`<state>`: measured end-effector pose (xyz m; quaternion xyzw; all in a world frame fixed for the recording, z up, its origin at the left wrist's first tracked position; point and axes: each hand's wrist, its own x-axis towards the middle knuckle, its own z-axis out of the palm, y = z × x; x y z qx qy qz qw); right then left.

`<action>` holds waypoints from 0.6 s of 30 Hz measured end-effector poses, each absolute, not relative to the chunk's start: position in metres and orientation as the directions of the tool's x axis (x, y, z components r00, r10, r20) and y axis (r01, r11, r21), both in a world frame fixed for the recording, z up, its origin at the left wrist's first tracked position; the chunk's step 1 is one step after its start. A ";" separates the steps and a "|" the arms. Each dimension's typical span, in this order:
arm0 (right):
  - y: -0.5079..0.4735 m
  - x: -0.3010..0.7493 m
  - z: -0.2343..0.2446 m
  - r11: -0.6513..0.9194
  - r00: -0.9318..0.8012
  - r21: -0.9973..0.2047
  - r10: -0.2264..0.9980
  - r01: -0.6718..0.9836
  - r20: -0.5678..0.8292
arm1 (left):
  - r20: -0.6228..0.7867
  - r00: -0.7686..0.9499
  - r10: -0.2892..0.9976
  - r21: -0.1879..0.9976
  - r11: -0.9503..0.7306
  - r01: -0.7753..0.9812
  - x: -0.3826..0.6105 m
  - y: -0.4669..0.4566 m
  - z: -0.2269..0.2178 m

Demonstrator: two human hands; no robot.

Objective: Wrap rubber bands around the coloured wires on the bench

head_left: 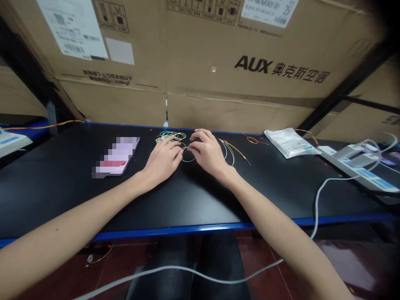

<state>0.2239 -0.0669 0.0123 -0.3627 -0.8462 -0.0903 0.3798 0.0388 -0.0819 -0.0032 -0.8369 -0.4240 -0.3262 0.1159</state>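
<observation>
My left hand (pixel 164 160) and my right hand (pixel 208 152) meet at the middle of a black table (pixel 193 196). Together their fingertips pinch a thin teal wire loop (pixel 189 159) that lies on the table between them. Just behind the hands sits a small heap of coiled coloured wire loops (pixel 171 136), teal, yellow and orange. To the right of my right hand lie a few straight coloured wires (pixel 233 151), white, green, yellow and red.
A phone (pixel 118 156) lies left of my left hand. A white plastic packet (pixel 290 141) and a small orange wire loop (pixel 252 140) sit to the right, with white power strips (pixel 356 166) and a grey cable (pixel 318 200) further right. Large cardboard boxes (pixel 218 62) stand behind.
</observation>
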 end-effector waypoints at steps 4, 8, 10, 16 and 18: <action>-0.066 0.225 0.013 0.766 -0.512 -0.168 0.558 0.621 0.652 | 0.656 0.452 0.605 0.022 -0.614 0.789 0.037 -0.083 -0.001; -0.063 0.226 0.012 0.754 -0.486 -0.280 0.614 0.594 0.622 | 0.673 0.440 0.594 0.000 -0.595 0.803 0.037 -0.083 0.001; -0.062 0.227 0.012 0.730 -0.438 -0.280 0.623 0.624 0.648 | 0.693 0.424 0.583 0.006 -0.592 0.806 0.038 -0.083 0.001; -0.064 0.228 0.013 0.711 -0.388 -0.221 0.585 0.667 0.712 | 0.688 0.445 0.573 -0.012 -0.604 0.797 0.038 -0.084 0.001; -0.064 0.228 0.013 0.719 -0.406 -0.206 0.578 0.664 0.707 | 0.690 0.450 0.567 -0.019 -0.607 0.795 0.037 -0.083 0.001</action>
